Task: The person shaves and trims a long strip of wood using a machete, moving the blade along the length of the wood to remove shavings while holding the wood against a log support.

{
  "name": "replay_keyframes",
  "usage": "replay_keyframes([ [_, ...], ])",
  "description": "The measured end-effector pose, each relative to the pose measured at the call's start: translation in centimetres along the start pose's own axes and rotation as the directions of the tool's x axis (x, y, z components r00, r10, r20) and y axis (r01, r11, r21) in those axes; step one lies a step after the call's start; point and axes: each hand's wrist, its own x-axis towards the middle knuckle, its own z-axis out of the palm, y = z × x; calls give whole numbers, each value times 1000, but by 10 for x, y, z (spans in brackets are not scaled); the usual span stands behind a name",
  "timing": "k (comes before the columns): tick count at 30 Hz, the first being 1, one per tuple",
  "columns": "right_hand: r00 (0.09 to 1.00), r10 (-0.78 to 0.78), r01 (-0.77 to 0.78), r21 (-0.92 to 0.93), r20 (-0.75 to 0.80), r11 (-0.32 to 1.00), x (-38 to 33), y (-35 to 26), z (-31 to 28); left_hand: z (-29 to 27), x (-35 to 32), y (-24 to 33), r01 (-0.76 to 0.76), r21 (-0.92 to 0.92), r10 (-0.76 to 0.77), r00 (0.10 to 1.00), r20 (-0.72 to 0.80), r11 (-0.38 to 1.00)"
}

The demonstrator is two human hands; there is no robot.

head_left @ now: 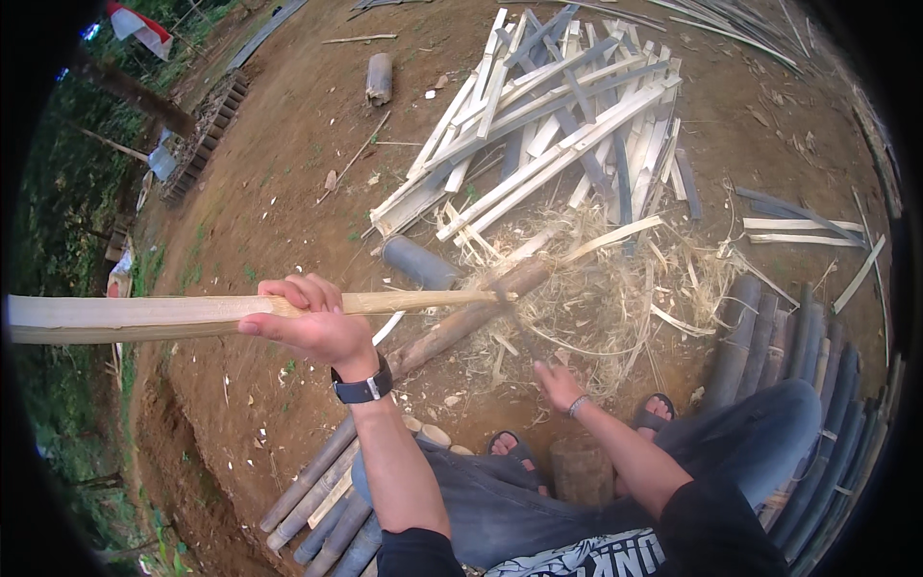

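My left hand [312, 317], with a dark watch on its wrist, is closed round a long pale split bamboo slat [125, 314]. The slat runs level from the left rim to a narrowed end [423, 300] over a brown log [437, 338]. In my right hand [556, 387] is the handle of a dark, thin-bladed knife [522, 330]. Motion smears its blade, which reaches up to the slat's narrow end; whether it touches cannot be made out. Pale curled shavings [606, 327] lie around the log's end and past my right hand.
Split bamboo slats [567, 115] are heaped ahead on the dirt. A short grey bamboo piece [420, 262] lies beside the log, another [379, 79] farther off. Bamboo poles [317, 490] lie left of my legs, more [769, 337] to the right. A stump [581, 469] stands between my feet.
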Motion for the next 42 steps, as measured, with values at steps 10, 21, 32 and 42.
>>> replay_keyframes([
  [10,993,-67,45,-221,-94,974,25,-61,-40,-16,3,-3,-1,-21,1,999,36,1000],
  [21,968,251,-251,-148,-22,957,5,-20,-9,-83,45,-20,66,-111,-79,990,-119,992],
  [32,957,288,-290,40,36,956,30,18,29,6,9,-5,27,-38,-23,996,87,999],
  [42,998,0,9,165,-56,986,25,-68,14,9,5,-4,30,-19,-28,997,74,999],
])
